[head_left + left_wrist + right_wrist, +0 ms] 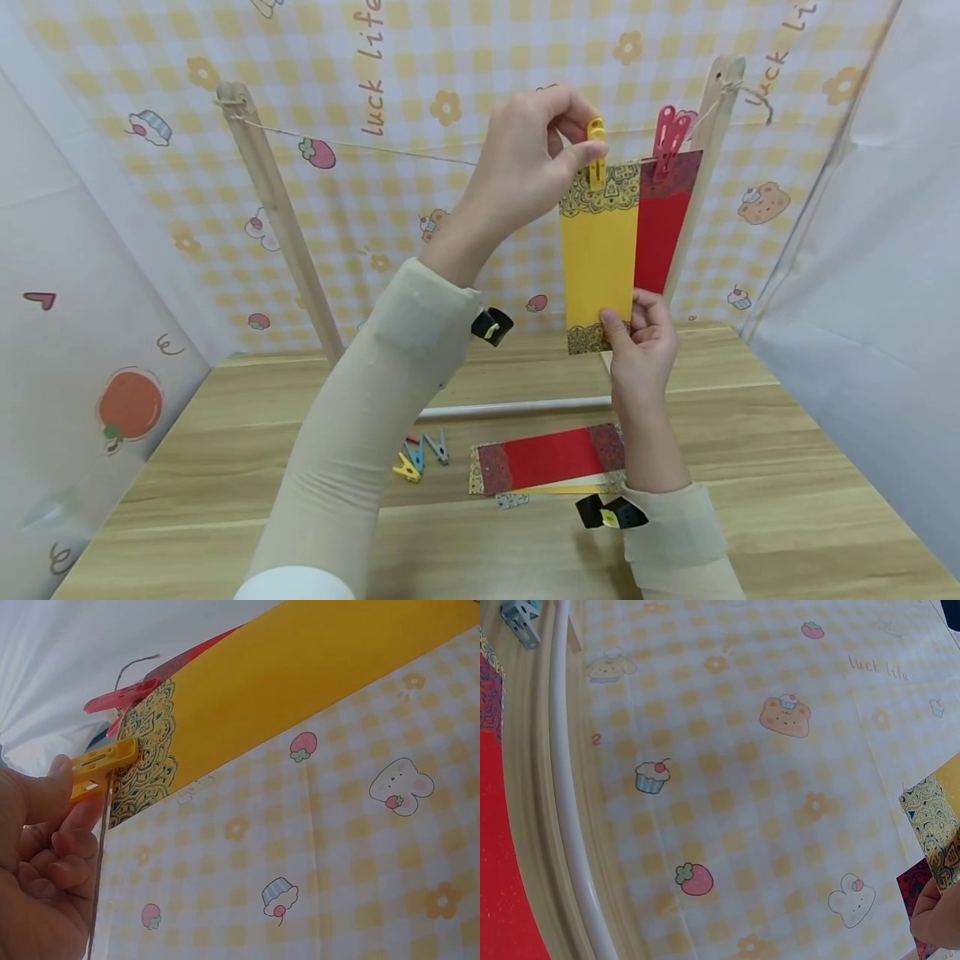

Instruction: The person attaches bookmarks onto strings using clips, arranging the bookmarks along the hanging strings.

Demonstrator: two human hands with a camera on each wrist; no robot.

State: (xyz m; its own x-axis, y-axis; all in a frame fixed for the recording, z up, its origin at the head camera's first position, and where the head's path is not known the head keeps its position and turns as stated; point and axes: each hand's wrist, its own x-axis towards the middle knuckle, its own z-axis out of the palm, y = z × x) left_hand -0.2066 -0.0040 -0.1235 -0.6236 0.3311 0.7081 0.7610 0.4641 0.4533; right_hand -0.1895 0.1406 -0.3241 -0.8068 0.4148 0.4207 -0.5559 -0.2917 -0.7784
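A yellow paper strip (598,258) with dark lace-patterned ends hangs upright from the string, overlapping a red strip (662,237) behind it. My left hand (525,154) pinches a yellow clothespin (596,154) between thumb and fingers at the strip's top edge; in the left wrist view the clothespin (105,765) bites the patterned end at the string. My right hand (647,346) pinches the strip's lower right edge, thumb in front. Two pink clothespins (670,142) sit on the red strip's top.
The string (375,150) runs between two wooden posts (281,217). A white rod (517,408) lies across the table behind a stack of patterned strips (551,458). Several loose clothespins (416,454) lie left of the stack, and a patterned backdrop (420,217) stands behind.
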